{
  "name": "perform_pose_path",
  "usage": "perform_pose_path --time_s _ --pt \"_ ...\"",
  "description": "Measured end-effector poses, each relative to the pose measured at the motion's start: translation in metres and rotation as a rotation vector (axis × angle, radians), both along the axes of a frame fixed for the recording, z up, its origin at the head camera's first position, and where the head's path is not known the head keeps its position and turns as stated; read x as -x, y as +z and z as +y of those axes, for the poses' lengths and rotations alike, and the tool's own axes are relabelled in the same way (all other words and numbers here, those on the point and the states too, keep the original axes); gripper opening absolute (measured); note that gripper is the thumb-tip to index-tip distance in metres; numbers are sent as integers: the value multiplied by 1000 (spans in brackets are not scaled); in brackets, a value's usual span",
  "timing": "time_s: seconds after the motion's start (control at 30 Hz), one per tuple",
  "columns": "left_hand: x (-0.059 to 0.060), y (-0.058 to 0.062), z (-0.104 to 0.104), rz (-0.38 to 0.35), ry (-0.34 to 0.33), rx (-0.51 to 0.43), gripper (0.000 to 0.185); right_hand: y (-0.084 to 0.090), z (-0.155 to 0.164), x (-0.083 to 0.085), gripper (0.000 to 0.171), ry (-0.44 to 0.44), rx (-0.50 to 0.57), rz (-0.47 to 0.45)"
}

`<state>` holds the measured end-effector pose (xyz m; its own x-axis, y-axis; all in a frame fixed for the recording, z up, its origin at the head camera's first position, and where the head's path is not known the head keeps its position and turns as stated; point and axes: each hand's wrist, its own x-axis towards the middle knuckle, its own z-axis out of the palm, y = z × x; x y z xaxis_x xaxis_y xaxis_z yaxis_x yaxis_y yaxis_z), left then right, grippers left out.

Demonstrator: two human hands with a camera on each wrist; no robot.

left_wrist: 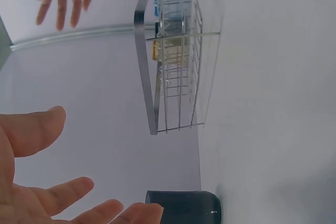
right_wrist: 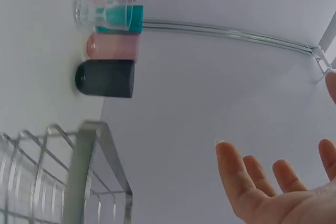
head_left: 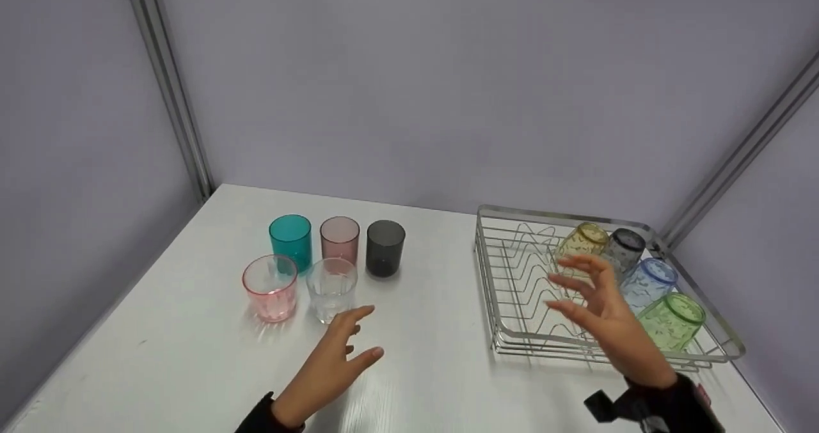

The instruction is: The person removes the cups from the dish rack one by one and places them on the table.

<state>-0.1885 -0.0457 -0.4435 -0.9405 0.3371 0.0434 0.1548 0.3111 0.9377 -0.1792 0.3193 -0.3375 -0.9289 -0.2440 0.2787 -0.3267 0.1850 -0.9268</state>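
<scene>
In the head view my left hand (head_left: 333, 362) hovers over the table with fingers and thumb spread, holding nothing. Its fingertips overlap the base of a clear glass (head_left: 333, 289). Left of that stands a pink-rimmed glass (head_left: 272, 292). Behind them is a row of cups: a teal cup (head_left: 292, 244), a dusty-pink cup (head_left: 340, 238) and a dark grey cup (head_left: 384, 247). My right hand (head_left: 608, 314), loosely bent and holding nothing, is above the wire dish rack (head_left: 505, 343). Upside down in the rack sit a yellow glass (head_left: 585, 238), a grey glass (head_left: 624, 247), a blue glass (head_left: 649, 283) and a green glass (head_left: 672, 321).
The white table (head_left: 435, 330) runs back to a pale grey wall panel (head_left: 384, 100). Metal posts (head_left: 173, 87) mark the corners on both sides. The rack's left half shows bare wire dividers (head_left: 528, 273).
</scene>
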Motion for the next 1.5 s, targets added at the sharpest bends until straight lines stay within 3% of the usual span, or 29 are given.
perform_pose_path --time_s 0.17,0.3,0.4,0.63,0.73,0.9,1.1,1.4,1.5 --pt "-6 1 -3 1 21 3 67 20 25 44 57 -102 -87 76" --pt "-12 -1 -2 -8 0 7 68 23 52 83 63 -229 -315 94" --pt "-16 -3 1 11 -29 -7 67 17 76 107 71 -306 -464 89" --pt "-22 -3 5 63 -77 -26 63 -10 124 150 74 -435 -632 38" --pt "-23 -3 5 67 -84 -36 62 -25 136 164 77 -478 -668 -4" --pt "-23 -4 4 -5 -94 -55 63 -45 143 186 82 -482 -715 -115" --pt "-23 -8 3 -94 -112 -78 65 -65 144 202 85 -490 -765 -178" --pt "-25 -14 0 -115 -119 -95 66 -87 153 221 92 -500 -786 -179" --pt "-24 -13 -2 -97 -117 -88 65 -93 152 226 87 -502 -791 -168"
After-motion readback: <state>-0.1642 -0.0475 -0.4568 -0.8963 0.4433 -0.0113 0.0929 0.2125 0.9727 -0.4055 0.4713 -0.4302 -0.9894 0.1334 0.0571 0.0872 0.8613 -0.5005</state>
